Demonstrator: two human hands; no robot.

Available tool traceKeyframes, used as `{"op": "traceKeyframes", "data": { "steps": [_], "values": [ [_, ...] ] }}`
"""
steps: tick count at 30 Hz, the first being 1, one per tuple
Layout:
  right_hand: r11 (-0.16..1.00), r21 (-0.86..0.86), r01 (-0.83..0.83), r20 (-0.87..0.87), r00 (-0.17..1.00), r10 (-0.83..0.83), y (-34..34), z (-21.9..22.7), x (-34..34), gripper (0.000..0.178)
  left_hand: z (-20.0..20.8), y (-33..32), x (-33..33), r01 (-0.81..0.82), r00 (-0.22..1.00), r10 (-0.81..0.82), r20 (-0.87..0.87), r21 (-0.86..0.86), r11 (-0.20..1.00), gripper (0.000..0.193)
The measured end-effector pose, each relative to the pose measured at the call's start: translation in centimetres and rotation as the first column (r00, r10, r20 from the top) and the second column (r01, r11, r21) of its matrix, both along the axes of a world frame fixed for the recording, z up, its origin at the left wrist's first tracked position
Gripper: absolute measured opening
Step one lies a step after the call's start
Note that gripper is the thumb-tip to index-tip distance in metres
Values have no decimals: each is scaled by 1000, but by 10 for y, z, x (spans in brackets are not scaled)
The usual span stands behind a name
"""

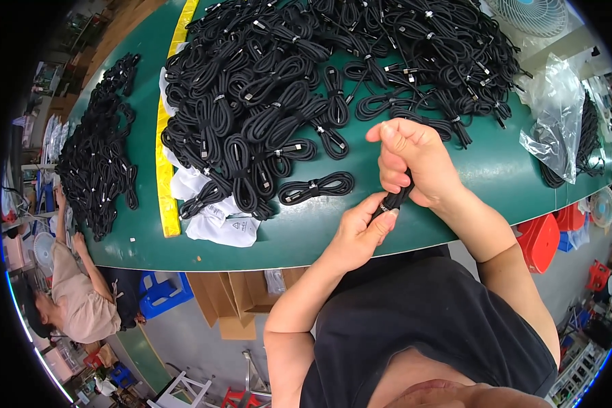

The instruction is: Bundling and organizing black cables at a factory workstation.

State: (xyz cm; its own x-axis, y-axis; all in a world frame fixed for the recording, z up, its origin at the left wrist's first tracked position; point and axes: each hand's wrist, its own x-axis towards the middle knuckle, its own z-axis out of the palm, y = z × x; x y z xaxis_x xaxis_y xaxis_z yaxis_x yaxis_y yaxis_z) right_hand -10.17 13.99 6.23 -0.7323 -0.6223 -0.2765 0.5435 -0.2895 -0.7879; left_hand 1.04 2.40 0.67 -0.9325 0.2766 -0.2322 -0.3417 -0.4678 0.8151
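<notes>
A coiled black cable (396,198) is held between my two hands, over the front edge of the green table. My left hand (362,233) pinches its lower part, next to a small tie band. Around the upper part curl the fingers of my right hand (415,158), its thumb and index finger raised at the top. Much of the coil is hidden by the fingers. Just left of my hands a single bundled black cable (316,188) lies on the table. Beyond it spreads a large heap of similar tied cables (272,95), some with metal plugs showing.
Yellow tape (164,156) crosses the green table (146,248) on the left, with another cable pile (100,160) beyond it. White plastic bags (221,228) lie under the heap's near edge. A clear bag (557,122) sits at right. A co-worker (81,292) is at far left.
</notes>
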Motion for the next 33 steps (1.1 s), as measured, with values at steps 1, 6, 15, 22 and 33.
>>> {"op": "traceKeyframes", "data": {
  "steps": [1, 6, 15, 22, 33],
  "values": [
    [998, -29, 64, 36, 997, -62, 0, -1, -1, 23, 0, -1, -2, 10, 1000, -9, 11, -74, 997, 40],
    [884, -363, 296, -583, 668, -463, 4, 2, 9, 16, -7, -1, -10, -204, 966, 249, -69, 385, 900, 45],
    [974, 139, 179, -930, -313, 190, 18, 7, 23, 34, 6, -7, -15, -295, 944, 328, 15, 482, 825, 34],
    [808, 503, 307, -862, 244, 444, 24, -5, 24, 28, -3, -11, -14, -288, 925, 372, -75, 501, 816, 37],
    [828, 474, 299, -873, 282, 398, 28, -6, 24, 18, 0, -14, -13, -298, 941, 336, -38, 375, 878, 46]
  ]
}}
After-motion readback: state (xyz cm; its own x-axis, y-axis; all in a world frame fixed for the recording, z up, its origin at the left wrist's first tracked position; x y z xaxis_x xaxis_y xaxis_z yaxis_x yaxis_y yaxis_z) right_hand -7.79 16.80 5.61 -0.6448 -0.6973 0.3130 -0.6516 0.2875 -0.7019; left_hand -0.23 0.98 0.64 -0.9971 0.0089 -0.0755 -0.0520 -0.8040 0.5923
